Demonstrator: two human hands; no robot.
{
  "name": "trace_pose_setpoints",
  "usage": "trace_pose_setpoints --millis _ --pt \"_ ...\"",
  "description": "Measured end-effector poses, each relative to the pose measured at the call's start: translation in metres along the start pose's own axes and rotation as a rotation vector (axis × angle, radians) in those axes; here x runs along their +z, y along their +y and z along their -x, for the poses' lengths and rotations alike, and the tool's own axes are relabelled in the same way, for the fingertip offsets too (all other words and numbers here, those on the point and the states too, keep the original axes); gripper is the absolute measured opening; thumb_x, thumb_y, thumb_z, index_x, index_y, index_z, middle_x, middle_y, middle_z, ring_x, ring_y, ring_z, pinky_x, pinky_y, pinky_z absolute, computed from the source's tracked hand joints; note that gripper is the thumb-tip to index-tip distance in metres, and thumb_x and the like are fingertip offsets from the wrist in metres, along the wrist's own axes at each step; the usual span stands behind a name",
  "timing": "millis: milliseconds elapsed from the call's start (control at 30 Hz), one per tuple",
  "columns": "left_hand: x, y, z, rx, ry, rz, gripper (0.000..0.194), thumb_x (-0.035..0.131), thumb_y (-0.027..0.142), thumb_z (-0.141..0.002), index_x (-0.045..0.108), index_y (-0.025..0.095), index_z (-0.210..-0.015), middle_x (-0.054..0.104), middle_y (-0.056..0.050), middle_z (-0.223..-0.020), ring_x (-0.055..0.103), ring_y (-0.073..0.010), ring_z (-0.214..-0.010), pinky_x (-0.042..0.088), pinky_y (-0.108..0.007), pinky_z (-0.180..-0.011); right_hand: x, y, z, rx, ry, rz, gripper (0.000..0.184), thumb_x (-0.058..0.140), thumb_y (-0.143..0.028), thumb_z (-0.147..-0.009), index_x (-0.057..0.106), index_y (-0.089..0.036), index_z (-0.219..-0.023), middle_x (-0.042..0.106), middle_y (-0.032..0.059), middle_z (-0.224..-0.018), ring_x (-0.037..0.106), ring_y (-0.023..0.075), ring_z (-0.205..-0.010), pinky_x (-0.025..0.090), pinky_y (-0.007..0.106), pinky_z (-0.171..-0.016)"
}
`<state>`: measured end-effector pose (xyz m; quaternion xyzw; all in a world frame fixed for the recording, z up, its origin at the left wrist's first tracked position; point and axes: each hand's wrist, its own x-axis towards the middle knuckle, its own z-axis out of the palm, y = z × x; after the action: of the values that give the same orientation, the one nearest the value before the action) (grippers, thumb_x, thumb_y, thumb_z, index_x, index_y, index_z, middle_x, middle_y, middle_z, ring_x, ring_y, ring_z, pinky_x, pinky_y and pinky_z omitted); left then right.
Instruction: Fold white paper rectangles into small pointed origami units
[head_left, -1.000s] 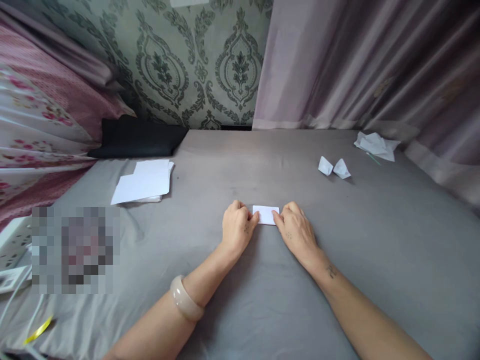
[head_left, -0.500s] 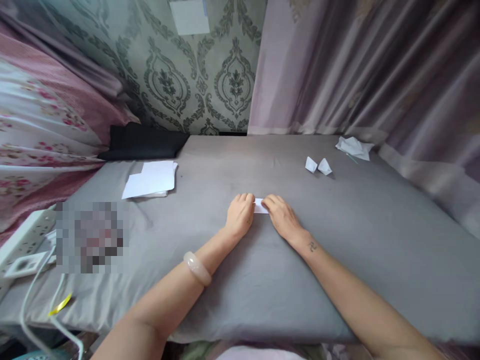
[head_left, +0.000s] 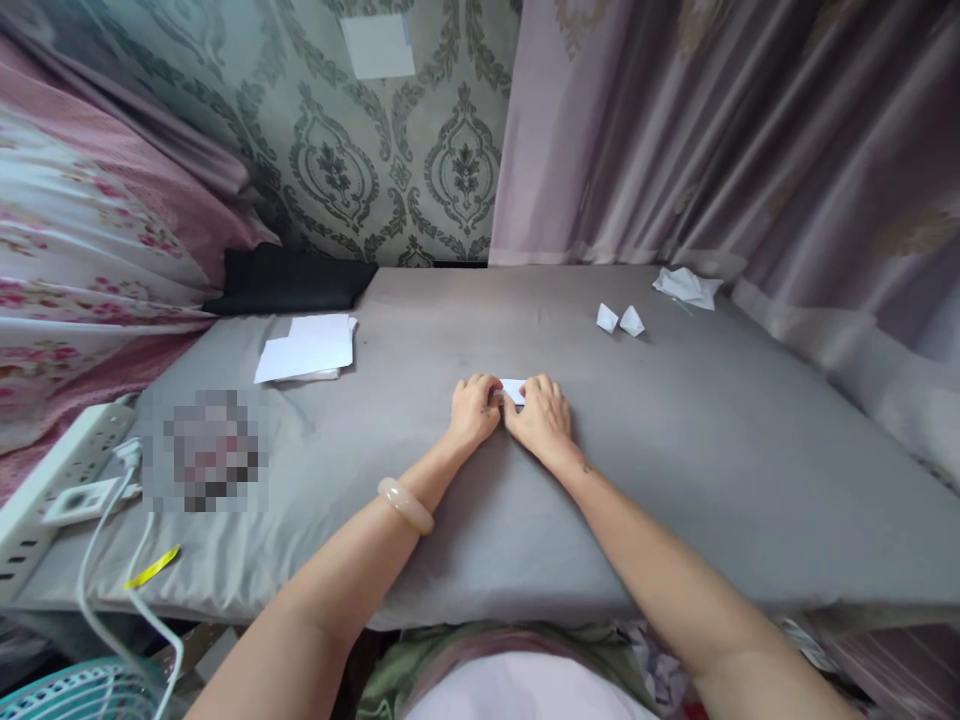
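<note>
Small white paper (head_left: 513,390) between both hands, on grey cloth (head_left: 712,430)

Far left of the hands and nearer the person, a white power strip (head_left: 60,475) lies on the cloth, a yellow strip (head_left: 153,568) to its right. Beyond the hands on the left, a black sheet (head_left: 292,280) lies by the wall, with a paper pile (head_left: 311,352) on its near side.

A pale bangle (head_left: 406,506) is worn on the left forearm. Left hand (head_left: 474,408): fingers curled, pinching the left end of the small white paper. Right hand (head_left: 543,412): fingers bent over the right end, thumb reaching toward the left hand; cannot tell whether it grips or only presses. The hands are close together.

Beyond the hands to the right stand two folded papers (head_left: 632,321), side by side; farther right lies a heap of crumpled paper (head_left: 686,287), near the curtain (head_left: 622,150)
</note>
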<state>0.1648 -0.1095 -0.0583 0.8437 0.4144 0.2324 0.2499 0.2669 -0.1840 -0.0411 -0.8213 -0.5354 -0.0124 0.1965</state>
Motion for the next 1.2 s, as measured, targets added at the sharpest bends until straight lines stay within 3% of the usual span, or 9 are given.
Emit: trace_pose_setpoints --millis 333,500,767,967,1000,1100,1200 --pt "-0.007 0.000 0.006 -0.010 -0.039 0.035 0.029 0.048 0.003 -0.078 0.062 0.018 -0.098 0.065 -0.007 -0.102 0.057 -0.0186 -0.097 0.039 -0.034 -0.093 0.008 -0.006 0.005 0.123 0.001 -0.056 0.032 0.056 -0.039 -0.084 0.055 -0.013 -0.101 0.057 0.0159 -0.109 0.051 0.0303 -0.104 0.038 0.040 -0.085" --pt "-0.012 0.001 0.007 -0.021 -0.069 0.064 0.027 0.047 0.004 -0.079 0.067 0.020 -0.086 0.064 -0.005 -0.102 0.056 -0.0197 -0.096 0.040 -0.036 -0.094 0.015 0.008 0.000 0.144 -0.006 -0.165 0.024 0.057 -0.031 -0.082 0.055 -0.016 -0.100 0.057 0.0152 -0.109 0.052 0.0278 -0.102 0.039 0.039 -0.086" --pt "-0.016 0.001 0.007 0.006 -0.076 0.090 0.026 0.047 0.004 -0.080 0.069 0.018 -0.083 0.066 -0.007 -0.103 0.058 -0.0196 -0.099 0.039 -0.037 -0.097 0.012 0.041 -0.011 0.081 -0.063 -0.301 0.007 0.055 -0.018 -0.080 0.060 -0.019 -0.086 0.058 0.0085 -0.101 0.055 0.0207 -0.098 0.040 0.035 -0.091" --pt "-0.016 -0.003 0.005 -0.020 -0.089 0.151 0.015 0.055 0.012 -0.081 0.066 0.017 -0.089 0.065 -0.006 -0.099 0.058 -0.0177 -0.093 0.042 -0.035 -0.093 -0.002 0.069 -0.016 0.036 -0.139 -0.389 0.017 0.051 -0.008 -0.076 0.063 -0.018 -0.082 0.061 0.0040 -0.091 0.060 0.0140 -0.084 0.046 0.029 -0.082" --pt "-0.015 -0.003 0.005 -0.052 -0.072 0.166 0.016 0.062 0.018 -0.079 0.065 0.016 -0.094 0.064 -0.007 -0.100 0.057 -0.0182 -0.092 0.044 -0.034 -0.091 -0.004 0.070 -0.016 0.029 -0.150 -0.401 0.019 0.050 -0.008 -0.076 0.064 -0.018 -0.085 0.062 0.0038 -0.092 0.060 0.0133 -0.083 0.046 0.028 -0.082" --pt "-0.012 -0.004 0.005 -0.134 -0.019 0.164 0.043 0.078 0.032 -0.066 0.062 0.015 -0.101 0.058 -0.009 -0.105 0.055 -0.0207 -0.094 0.046 -0.035 -0.087 -0.008 0.067 -0.017 0.022 -0.156 -0.426 0.027 0.055 -0.014 -0.077 0.062 -0.019 -0.103 0.064 0.0054 -0.101 0.062 0.0142 -0.086 0.048 0.029 -0.082" --pt "-0.012 -0.002 0.006 -0.140 -0.013 0.145 0.037 0.078 0.031 -0.065 0.063 0.017 -0.095 0.056 -0.007 -0.102 0.053 -0.0209 -0.094 0.045 -0.036 -0.088 -0.009 0.057 -0.020 -0.039 -0.121 -0.422 0.048 0.064 -0.024 -0.074 0.054 -0.020 -0.121 0.060 0.0090 -0.119 0.058 0.0193 -0.103 0.046 0.035 -0.089"
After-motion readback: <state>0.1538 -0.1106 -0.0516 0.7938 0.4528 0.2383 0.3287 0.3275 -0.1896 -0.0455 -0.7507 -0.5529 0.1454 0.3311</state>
